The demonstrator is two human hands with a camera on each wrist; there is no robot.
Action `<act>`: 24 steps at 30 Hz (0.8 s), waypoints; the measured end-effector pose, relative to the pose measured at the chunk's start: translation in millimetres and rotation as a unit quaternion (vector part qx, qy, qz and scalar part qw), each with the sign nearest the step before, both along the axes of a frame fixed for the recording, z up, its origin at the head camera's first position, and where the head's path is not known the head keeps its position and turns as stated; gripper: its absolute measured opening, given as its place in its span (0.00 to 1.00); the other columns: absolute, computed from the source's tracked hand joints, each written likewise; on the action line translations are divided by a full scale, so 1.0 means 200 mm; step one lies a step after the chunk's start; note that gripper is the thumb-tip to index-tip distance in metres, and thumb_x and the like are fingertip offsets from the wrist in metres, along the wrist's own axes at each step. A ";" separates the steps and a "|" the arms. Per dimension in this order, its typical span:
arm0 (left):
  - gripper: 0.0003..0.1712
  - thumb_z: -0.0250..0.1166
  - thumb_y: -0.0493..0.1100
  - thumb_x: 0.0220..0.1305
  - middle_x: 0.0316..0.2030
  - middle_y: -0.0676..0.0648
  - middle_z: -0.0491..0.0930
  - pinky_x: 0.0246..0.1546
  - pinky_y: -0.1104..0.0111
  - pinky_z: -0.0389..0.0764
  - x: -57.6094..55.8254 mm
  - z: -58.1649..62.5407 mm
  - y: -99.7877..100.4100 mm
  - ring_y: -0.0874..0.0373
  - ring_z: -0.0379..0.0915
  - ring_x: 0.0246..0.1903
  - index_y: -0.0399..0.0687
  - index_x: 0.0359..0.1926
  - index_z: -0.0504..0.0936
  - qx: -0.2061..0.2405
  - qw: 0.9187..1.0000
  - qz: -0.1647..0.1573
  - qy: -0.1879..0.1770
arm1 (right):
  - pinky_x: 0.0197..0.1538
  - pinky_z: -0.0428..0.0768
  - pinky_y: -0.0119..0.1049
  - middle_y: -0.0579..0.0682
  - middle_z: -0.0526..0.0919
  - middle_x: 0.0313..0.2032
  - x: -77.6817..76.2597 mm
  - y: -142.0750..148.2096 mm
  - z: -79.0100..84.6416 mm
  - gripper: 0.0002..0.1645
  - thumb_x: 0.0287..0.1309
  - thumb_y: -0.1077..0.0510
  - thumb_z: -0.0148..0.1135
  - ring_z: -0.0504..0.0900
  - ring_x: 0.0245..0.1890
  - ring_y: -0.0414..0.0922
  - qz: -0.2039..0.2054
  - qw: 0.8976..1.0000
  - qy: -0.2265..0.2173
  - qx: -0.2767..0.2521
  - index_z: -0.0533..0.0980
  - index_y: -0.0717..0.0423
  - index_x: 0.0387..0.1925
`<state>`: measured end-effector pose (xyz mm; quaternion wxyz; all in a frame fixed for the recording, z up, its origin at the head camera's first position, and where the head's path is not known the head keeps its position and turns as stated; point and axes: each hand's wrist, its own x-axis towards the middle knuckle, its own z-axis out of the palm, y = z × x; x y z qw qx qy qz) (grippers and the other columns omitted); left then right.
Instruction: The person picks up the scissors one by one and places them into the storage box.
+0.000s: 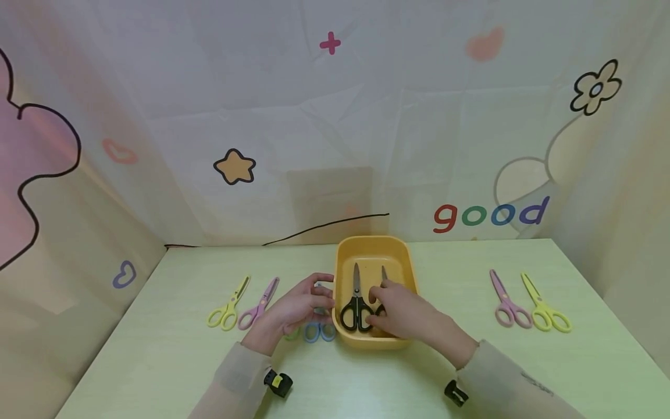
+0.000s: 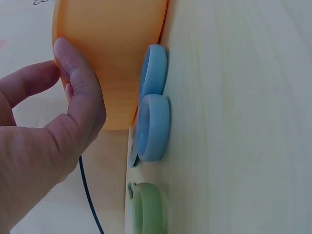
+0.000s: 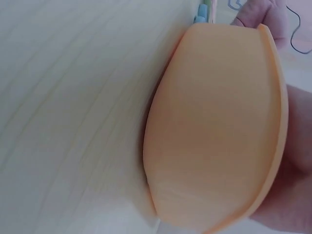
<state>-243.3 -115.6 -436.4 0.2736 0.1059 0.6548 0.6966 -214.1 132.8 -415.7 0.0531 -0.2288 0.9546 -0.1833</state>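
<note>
A yellow tray [image 1: 342,256] stands at the middle of the table, with two pairs of black-handled scissors in it. One pair of scissors [image 1: 357,305] lies in its left half, blades pointing away. My right hand [image 1: 410,311] reaches over the tray's right side and grips the second pair of scissors [image 1: 384,272], whose handles its fingers mostly cover. At the tray's left rim, the fingertips of my left hand [image 1: 300,305] touch from outside. Blue scissors [image 2: 155,126] and green scissors [image 2: 148,207] lie below that hand, partly hidden by it in the head view.
Left of the tray lie yellow scissors [image 1: 228,311] and purple scissors [image 1: 267,295]. On the right side are another purple pair of scissors [image 1: 505,302] and another yellow pair of scissors [image 1: 541,302]. A printed curtain [image 1: 251,215] hangs behind the table's back edge.
</note>
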 end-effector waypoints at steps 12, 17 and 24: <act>0.36 0.58 0.27 0.70 0.45 0.38 0.74 0.39 0.66 0.85 0.00 0.00 0.01 0.52 0.77 0.39 0.34 0.74 0.53 0.002 1.000 0.001 -0.001 | 0.41 0.81 0.41 0.45 0.79 0.38 -0.04 0.17 0.03 0.05 0.64 0.63 0.68 0.79 0.39 0.47 0.033 0.976 0.146 -0.160 0.80 0.51 0.35; 0.36 0.58 0.27 0.69 0.45 0.38 0.74 0.39 0.66 0.85 0.00 -0.01 0.01 0.52 0.77 0.38 0.34 0.74 0.54 0.000 1.000 0.004 -0.004 | 0.39 0.81 0.42 0.46 0.80 0.37 -0.05 0.25 0.05 0.05 0.61 0.66 0.68 0.78 0.38 0.48 -0.006 0.964 0.184 -0.190 0.81 0.54 0.35; 0.37 0.58 0.28 0.69 0.47 0.35 0.75 0.39 0.66 0.85 -0.01 -0.01 0.00 0.50 0.78 0.39 0.35 0.74 0.53 0.000 1.000 0.000 0.001 | 0.39 0.80 0.43 0.47 0.79 0.35 -0.04 0.36 0.03 0.03 0.61 0.65 0.67 0.79 0.37 0.51 -0.063 0.963 0.193 -0.178 0.81 0.56 0.34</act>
